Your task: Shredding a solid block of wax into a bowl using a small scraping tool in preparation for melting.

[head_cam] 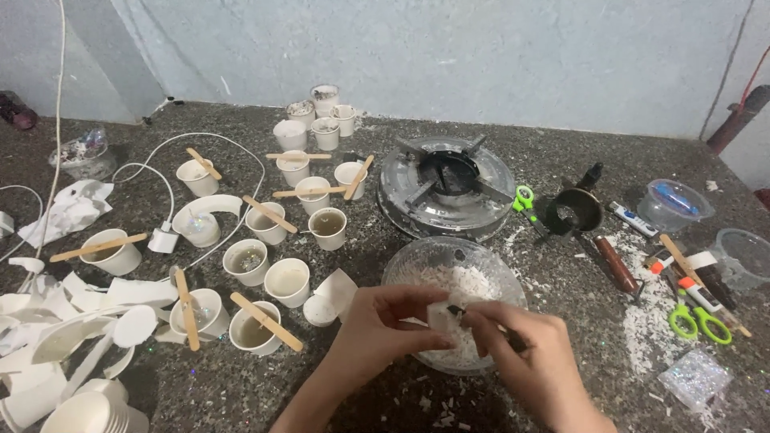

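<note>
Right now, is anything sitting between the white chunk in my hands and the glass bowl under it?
Nothing visible. The left hand holds the white chunk directly over the glass bowl, the right hand works a thin dark tool against it, and only white shavings lie below.

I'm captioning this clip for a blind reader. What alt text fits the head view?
Over a glass bowl of white wax shavings, the left hand holds a white wax chunk while the right hand works it with a dark tool. Small white cups, some with wooden sticks, crowd the speckled counter beside a gas burner and green scissors.
</note>
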